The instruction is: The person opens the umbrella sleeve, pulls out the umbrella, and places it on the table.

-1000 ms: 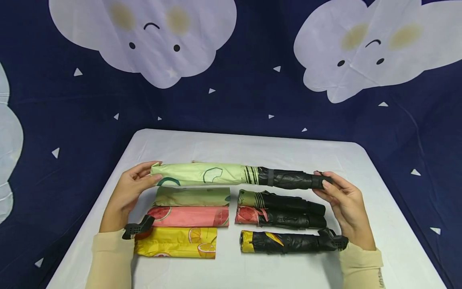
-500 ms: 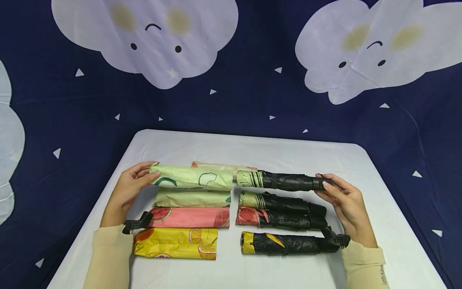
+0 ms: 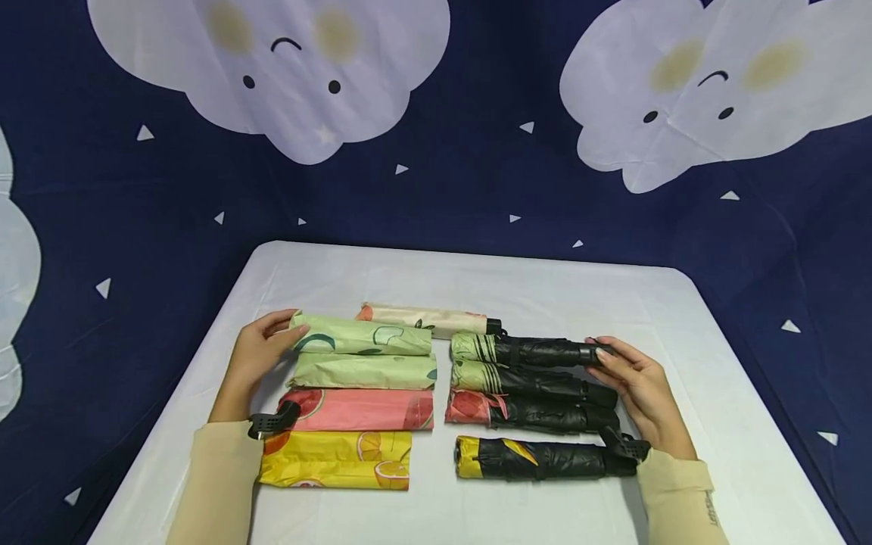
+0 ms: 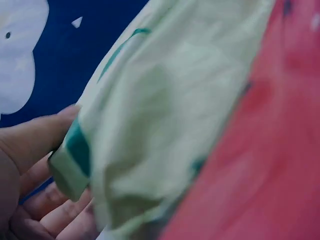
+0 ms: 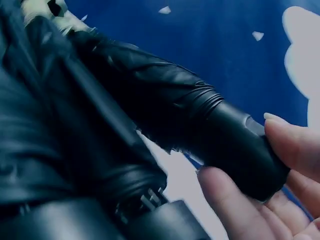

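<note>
My left hand (image 3: 259,356) pinches the left end of a light green umbrella sleeve (image 3: 364,336) printed with dark green shapes. In line with it lies a folded black umbrella (image 3: 545,351) with a green striped tip, its black handle (image 5: 245,155) held between the thumb and fingers of my right hand (image 3: 640,386). A narrow gap parts sleeve and umbrella. Just in front lie a second green sleeve (image 3: 364,372) and its black-and-green umbrella (image 3: 545,384). In the left wrist view the thumb (image 4: 45,132) presses on the sleeve's end.
Nearer lie a watermelon-print sleeve (image 3: 361,409) with a black-and-red umbrella (image 3: 545,413), then a yellow orange-print sleeve (image 3: 327,458) with a black-and-yellow umbrella (image 3: 559,459). A cream sleeved umbrella (image 3: 443,321) lies behind, on the white table (image 3: 477,284). A dark blue cloud-print cloth hangs beyond.
The green sleeve and the black umbrella have come apart, opening a gap between them. Both hands have lowered them toward the front row, and the cream umbrella behind shows more.
</note>
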A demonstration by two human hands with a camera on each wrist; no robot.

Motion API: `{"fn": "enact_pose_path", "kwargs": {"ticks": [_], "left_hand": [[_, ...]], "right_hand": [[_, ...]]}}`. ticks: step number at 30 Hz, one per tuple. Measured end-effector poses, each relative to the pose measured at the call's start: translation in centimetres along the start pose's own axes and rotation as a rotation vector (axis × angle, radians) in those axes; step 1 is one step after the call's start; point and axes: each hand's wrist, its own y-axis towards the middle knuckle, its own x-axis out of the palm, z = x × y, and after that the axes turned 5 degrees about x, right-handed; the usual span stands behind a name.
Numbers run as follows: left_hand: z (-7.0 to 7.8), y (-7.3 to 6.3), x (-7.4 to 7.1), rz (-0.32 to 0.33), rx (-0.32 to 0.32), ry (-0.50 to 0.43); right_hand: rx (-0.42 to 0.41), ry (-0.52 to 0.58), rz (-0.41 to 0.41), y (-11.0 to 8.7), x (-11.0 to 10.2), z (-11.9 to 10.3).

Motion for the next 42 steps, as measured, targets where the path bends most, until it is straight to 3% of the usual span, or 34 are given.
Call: {"fn": "enact_pose_path", "kwargs": {"ticks": [5, 10, 13, 18, 23, 27, 30, 35, 39, 42], "left_hand": [[0.0, 0.0, 0.4, -0.029, -0.014, 0.111], [-0.4, -0.4, 0.5, -0.032, -0.039, 0.124], [-0.7, -0.3, 0.9, -0.004, 0.001, 0.154], [-1.1, -0.2, 1.9, 0.075, 0.087, 0.218], [-0.9, -0.3, 2.3, 0.114, 0.120, 0.264], [-0.6, -0.8, 1.4, 0.125, 0.116, 0.261], [0.0, -1.5, 0.5, 0.148, 0.133, 0.257], [2.1, -2.5, -0.5, 0.209, 0.207, 0.270], [4.5, -2.5, 0.2, 0.246, 0.269, 0.219], [6.1, -2.2, 1.8, 0.211, 0.298, 0.192]], "right_hand": [[0.046, -0.168, 0.070, 0.4, 0.5, 0.4], [0.084, -0.528, 0.187, 0.4, 1.2, 1.1], [0.095, -0.677, 0.214, 0.3, 1.2, 1.2], [0.105, -0.812, 0.185, -0.2, 1.0, 0.8], [0.056, -1.051, 0.182, -0.9, 0.8, -0.2], [0.010, -1.122, 0.207, -1.8, 0.8, -1.4], [-0.042, -1.181, 0.274, -2.5, 1.2, -2.6], [-0.222, -1.291, 0.401, -2.9, 3.0, -4.4], [-0.339, -1.262, 0.372, -2.0, 6.3, -5.3], [-0.368, -1.212, 0.289, -0.5, 9.4, -5.2]]}}
